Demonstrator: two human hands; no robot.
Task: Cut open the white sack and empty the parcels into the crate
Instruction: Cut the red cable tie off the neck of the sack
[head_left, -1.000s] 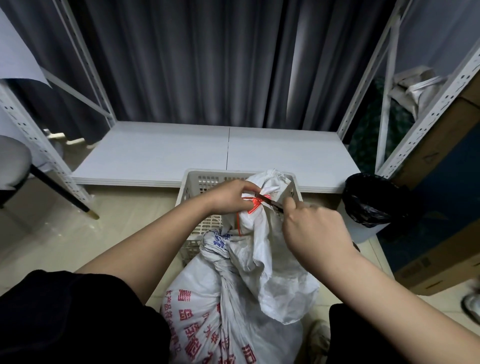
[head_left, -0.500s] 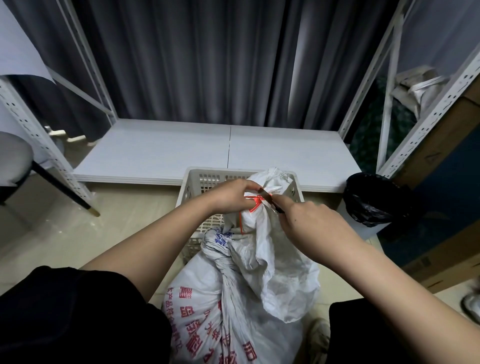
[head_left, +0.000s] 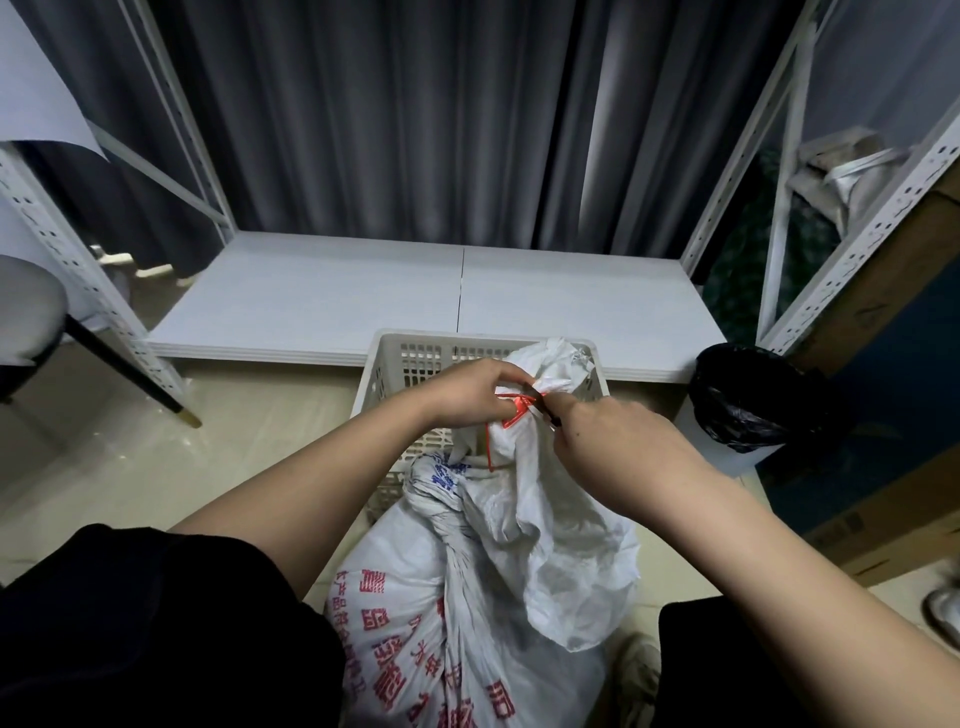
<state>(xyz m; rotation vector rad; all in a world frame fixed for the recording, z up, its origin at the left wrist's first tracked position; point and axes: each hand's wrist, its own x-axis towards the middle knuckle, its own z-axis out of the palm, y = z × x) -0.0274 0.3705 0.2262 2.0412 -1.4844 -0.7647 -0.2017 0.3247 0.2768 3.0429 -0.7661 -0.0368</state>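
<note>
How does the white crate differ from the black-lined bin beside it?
The white crate has perforated lattice walls; the bin is white with a crumpled black bag lining it. The crate stands straight ahead, the tied white sack leaning against it; the bin stands apart, to the right. Both sit on the floor at the low platform's front edge.

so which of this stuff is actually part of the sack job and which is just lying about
In the job:
white sack
red tie round its neck
dark cutting tool
crate
left hand
right hand

Just lying about:
black-lined bin
low white platform
chair
cardboard boxes
</note>
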